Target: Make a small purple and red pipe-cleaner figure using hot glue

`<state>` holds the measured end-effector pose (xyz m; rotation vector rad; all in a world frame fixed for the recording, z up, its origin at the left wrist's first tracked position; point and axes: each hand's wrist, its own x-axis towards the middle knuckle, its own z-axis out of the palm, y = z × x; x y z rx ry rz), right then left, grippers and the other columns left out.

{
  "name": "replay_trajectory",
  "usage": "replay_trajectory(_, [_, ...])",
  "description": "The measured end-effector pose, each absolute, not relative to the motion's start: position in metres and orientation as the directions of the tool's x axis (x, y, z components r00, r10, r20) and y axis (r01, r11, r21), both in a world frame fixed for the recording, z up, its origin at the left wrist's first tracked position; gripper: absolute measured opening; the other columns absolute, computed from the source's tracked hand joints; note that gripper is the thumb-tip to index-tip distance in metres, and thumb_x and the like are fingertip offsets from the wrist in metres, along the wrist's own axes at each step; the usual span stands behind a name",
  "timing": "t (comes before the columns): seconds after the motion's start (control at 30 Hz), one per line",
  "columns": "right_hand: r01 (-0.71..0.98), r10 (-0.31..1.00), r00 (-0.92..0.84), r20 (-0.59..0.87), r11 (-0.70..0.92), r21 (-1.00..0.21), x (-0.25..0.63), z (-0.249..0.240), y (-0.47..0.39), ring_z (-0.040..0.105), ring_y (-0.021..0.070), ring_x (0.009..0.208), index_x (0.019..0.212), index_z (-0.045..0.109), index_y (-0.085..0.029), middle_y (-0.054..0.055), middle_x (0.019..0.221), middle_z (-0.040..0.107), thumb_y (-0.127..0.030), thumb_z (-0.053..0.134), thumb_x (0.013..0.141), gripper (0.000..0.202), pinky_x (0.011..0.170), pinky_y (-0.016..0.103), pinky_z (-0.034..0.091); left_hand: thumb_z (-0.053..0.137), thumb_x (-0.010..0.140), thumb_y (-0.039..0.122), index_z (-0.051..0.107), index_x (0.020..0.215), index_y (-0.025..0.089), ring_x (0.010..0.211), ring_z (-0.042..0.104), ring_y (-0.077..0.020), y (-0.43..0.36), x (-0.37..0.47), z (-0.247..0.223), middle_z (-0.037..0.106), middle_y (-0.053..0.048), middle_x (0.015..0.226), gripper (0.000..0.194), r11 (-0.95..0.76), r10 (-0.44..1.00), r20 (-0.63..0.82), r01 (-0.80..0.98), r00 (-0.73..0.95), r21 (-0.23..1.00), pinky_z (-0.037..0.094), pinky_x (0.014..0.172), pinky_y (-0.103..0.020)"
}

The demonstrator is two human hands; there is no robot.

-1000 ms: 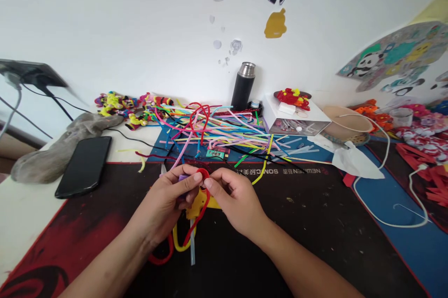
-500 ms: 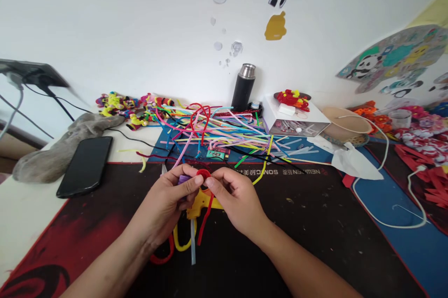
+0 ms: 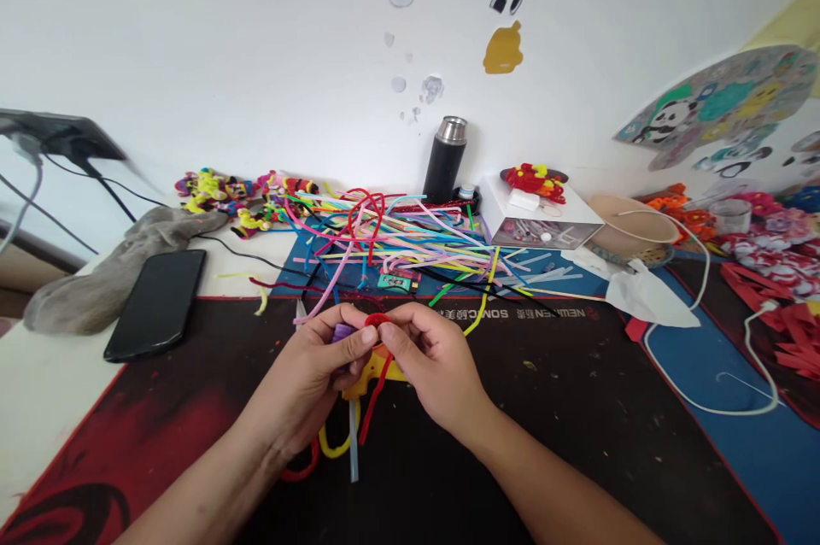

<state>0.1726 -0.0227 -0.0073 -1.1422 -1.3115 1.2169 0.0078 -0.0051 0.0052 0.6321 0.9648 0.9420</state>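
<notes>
Between the thumbs and fingertips of both hands is a red pipe cleaner [image 3: 377, 320], its upper part wound into a small coil and its tail hanging down. My left hand [image 3: 336, 348] pinches the coil from the left, and a purple piece [image 3: 343, 331] shows within its fingers. From the right, my right hand [image 3: 429, 353] grips the same coil with thumb and index finger. Below the hands lies a yellow and orange glue gun [image 3: 368, 374] with a clear glue stick [image 3: 354, 442] poking out. Scissors with red and yellow handles [image 3: 334, 447] are partly hidden by my left hand.
A heap of coloured pipe cleaners [image 3: 397, 233] spreads along the back, before a black thermos [image 3: 445, 161] and a white drawer box [image 3: 541, 216]. At left are a phone [image 3: 155, 304] and a grey plush [image 3: 121, 272]. A white cable [image 3: 692, 408] loops at right.
Both hands have shifted slightly to the right with the red coil, which is turned a little. More of the purple piece shows in my left hand.
</notes>
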Motion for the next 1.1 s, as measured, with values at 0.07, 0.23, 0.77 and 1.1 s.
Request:
replay_trajectory(0.07, [0.03, 0.995, -0.079, 0.066, 0.069, -0.997, 0.173, -0.006, -0.022, 0.046, 0.0123, 0.058, 0.089, 0.072, -0.02, -0.004, 0.066, 0.056, -0.041, 0.069, 0.099, 0.024, 0.055, 0.025, 0.038, 0.11, 0.052, 0.047, 0.067, 0.073, 0.018, 0.045, 0.032, -0.0044, -0.006, 0.008, 0.004, 0.053, 0.007, 0.048, 0.055, 0.48, 0.875, -0.406, -0.364, 0.264, 0.798, 0.021, 0.042, -0.016])
replay_trajectory(0.23, [0.113, 0.993, -0.087, 0.08, 0.09, -0.99, 0.177, 0.0, -0.021, 0.045, 0.0123, 0.058, 0.084, 0.071, -0.02, -0.004, 0.064, 0.053, -0.04, 0.068, 0.097, 0.024, 0.053, 0.025, 0.036, 0.106, 0.06, 0.055, 0.071, 0.079, 0.018, 0.05, 0.035, -0.0058, -0.004, 0.003, 0.004, 0.053, 0.006, 0.053, 0.054, 0.435, 0.892, -0.365, -0.286, 0.266, 0.854, 0.025, 0.044, -0.016])
replay_trajectory(0.77, [0.125, 0.992, -0.083, 0.094, 0.103, -0.987, 0.178, -0.002, -0.022, 0.043, 0.0118, 0.055, 0.082, 0.068, -0.021, -0.006, 0.061, 0.05, -0.041, 0.068, 0.096, 0.024, 0.053, 0.025, 0.033, 0.099, 0.069, 0.059, 0.067, 0.073, 0.019, 0.054, 0.04, -0.0087, -0.001, -0.007, 0.011, 0.054, 0.005, 0.061, 0.052, 0.284, 0.955, -0.258, -0.212, 0.143, 0.935, 0.028, 0.047, -0.019])
replay_trajectory(1.1, [0.15, 0.992, -0.093, 0.086, 0.099, -0.984, 0.178, -0.003, -0.023, 0.046, 0.0122, 0.057, 0.083, 0.069, -0.021, -0.005, 0.062, 0.053, -0.041, 0.068, 0.097, 0.024, 0.054, 0.025, 0.036, 0.097, 0.075, 0.056, 0.082, 0.092, 0.02, 0.068, 0.053, -0.0125, -0.003, -0.012, 0.003, 0.066, 0.0, 0.077, 0.043, 0.228, 0.959, -0.213, -0.065, 0.186, 0.971, 0.043, 0.059, -0.02])
